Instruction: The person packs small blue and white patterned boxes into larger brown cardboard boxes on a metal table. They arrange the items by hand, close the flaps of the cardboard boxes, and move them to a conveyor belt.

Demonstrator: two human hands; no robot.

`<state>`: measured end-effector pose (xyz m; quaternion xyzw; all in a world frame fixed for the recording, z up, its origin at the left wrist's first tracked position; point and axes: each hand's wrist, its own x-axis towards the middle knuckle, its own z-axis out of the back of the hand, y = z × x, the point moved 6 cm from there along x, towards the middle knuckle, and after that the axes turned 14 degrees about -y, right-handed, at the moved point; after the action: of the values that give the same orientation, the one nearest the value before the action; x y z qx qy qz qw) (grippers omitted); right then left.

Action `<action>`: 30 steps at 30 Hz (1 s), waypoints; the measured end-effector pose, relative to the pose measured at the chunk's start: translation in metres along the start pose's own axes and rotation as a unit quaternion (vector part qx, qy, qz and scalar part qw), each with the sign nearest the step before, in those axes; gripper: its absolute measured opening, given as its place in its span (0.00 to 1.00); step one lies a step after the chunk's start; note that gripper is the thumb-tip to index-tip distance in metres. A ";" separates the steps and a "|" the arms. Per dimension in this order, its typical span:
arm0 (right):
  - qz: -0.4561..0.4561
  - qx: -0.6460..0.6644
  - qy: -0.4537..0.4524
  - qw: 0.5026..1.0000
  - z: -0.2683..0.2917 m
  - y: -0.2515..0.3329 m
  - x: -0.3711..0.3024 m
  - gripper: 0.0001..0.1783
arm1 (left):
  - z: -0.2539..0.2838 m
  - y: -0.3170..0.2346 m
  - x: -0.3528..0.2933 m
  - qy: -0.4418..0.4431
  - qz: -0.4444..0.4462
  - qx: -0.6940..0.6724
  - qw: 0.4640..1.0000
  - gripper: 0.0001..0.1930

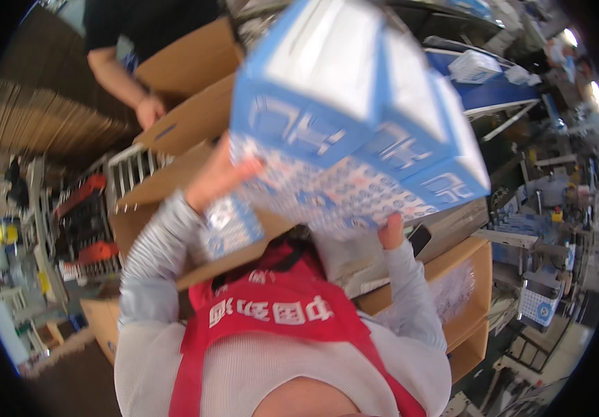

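Note:
A row of three blue-and-white packages [341, 132] is held up in front of my chest, tilted and somewhat blurred. My left hand [223, 174] grips its left side, thumb across the patterned face. At the lower right corner my right hand [391, 231] supports the row; most of its fingers are hidden behind the packages. Below my left forearm stands an open cardboard carton [133, 233], its flaps raised. Inside that carton sits another blue-and-white package [233, 226].
A co-worker's hand [150, 111] rests by the carton's far flaps. Flat cardboard [49, 118] is stacked at the left. On the right are a carton with clear plastic [452, 292] and a dark phone-like object [419, 240]. Farther back, a blue conveyor [483, 97] carries white-and-blue packages.

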<state>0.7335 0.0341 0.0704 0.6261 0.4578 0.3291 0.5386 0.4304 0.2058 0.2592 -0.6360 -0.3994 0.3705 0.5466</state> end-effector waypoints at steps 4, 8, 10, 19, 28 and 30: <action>-0.032 -0.113 0.400 0.909 -0.179 0.101 -0.066 0.33 | 0.084 -0.119 -0.042 0.089 0.028 0.026 0.995 0.28; -0.235 -0.313 0.492 0.778 -0.181 0.015 -0.064 0.26 | 0.187 -0.058 -0.102 -0.075 -0.105 0.450 0.884 0.21; 0.062 -0.445 0.295 0.843 -0.172 -0.001 -0.004 0.28 | 0.203 -0.006 -0.147 -0.124 -0.235 0.560 0.784 0.21; -0.033 -0.278 0.131 0.951 -0.313 -0.023 -0.020 0.36 | 0.235 0.133 -0.223 -0.089 -0.146 0.581 0.795 0.36; -0.085 -0.186 0.131 0.970 -0.422 -0.080 -0.018 0.38 | 0.285 0.122 -0.177 -0.143 -0.091 0.549 0.818 0.48; -0.072 -0.192 0.159 0.966 -0.421 -0.080 -0.013 0.38 | 0.293 0.129 -0.162 -0.139 -0.097 0.548 0.819 0.47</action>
<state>0.3301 0.1797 0.0794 0.4163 0.5090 0.4666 0.5915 0.1114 0.1640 0.0993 -0.1310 -0.2617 0.5573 0.7770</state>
